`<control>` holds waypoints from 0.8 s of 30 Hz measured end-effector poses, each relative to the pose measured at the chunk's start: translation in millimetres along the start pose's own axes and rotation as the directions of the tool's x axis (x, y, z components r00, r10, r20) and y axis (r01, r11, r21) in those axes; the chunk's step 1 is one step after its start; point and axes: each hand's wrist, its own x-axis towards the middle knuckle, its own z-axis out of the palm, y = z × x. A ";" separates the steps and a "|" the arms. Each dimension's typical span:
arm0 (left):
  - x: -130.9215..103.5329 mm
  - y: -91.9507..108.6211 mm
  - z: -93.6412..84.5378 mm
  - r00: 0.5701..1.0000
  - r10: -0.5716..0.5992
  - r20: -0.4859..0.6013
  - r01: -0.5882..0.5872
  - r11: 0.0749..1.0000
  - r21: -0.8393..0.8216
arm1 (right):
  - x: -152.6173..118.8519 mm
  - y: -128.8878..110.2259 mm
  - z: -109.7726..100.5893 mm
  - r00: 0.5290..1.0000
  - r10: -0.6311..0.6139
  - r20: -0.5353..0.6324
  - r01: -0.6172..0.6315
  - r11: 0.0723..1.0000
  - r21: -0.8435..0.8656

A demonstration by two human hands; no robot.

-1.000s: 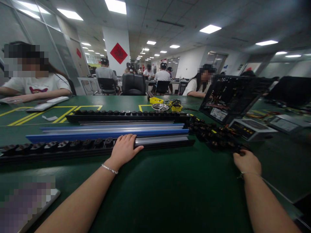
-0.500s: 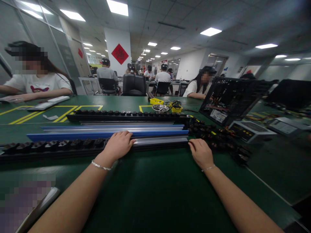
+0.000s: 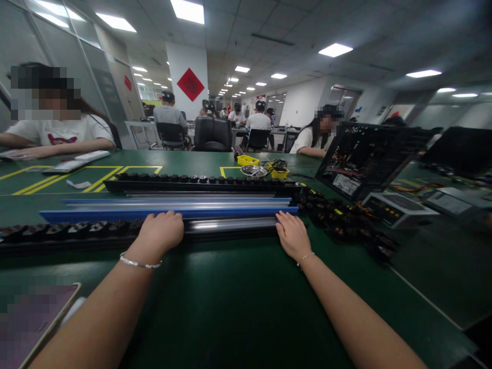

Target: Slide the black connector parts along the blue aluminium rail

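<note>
1. The left hand (image 3: 161, 231) lies knuckles up over the near black rail (image 3: 77, 233), fingers curled down on its far edge; whether they grip it cannot be told.
2. The right hand (image 3: 292, 233) rests at the right end of that rail, fingers stretched forward and close together, touching the silver strip (image 3: 230, 224) that shows in the rail between the two hands.
3. To the left of the left hand, the rail holds a row of dark round parts set side by side.
4. Just behind it lie a blue rail (image 3: 172, 212) and a silver one, then a second black rail (image 3: 200, 183) filled along its length with the same dark parts.
5. A loose heap of dark parts (image 3: 338, 220) sits on the green surface (image 3: 246, 297) to the right of the right hand.
6. Farther back stand a yellow bin (image 3: 247, 160) and a shallow metal dish (image 3: 253, 170); their contents cannot be made out.
7. An open computer case (image 3: 365, 159) stands tilted at the right.
</note>
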 end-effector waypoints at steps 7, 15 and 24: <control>4.3 -7.5 0.9 0.999 0.014 0.036 -0.013 1.000 -0.019 | -2.1 -2.5 -5.6 0.998 0.060 0.009 -0.060 0.998 -0.037; 10.2 -12.3 1.4 0.999 -0.002 0.043 0.006 0.997 -0.074 | -1.9 -1.3 -6.2 0.998 0.059 0.020 -0.058 0.997 -0.042; 12.5 -10.7 2.9 0.999 0.025 0.033 -0.022 0.997 -0.073 | -2.5 -1.6 -5.3 0.998 0.057 0.015 -0.057 0.997 -0.043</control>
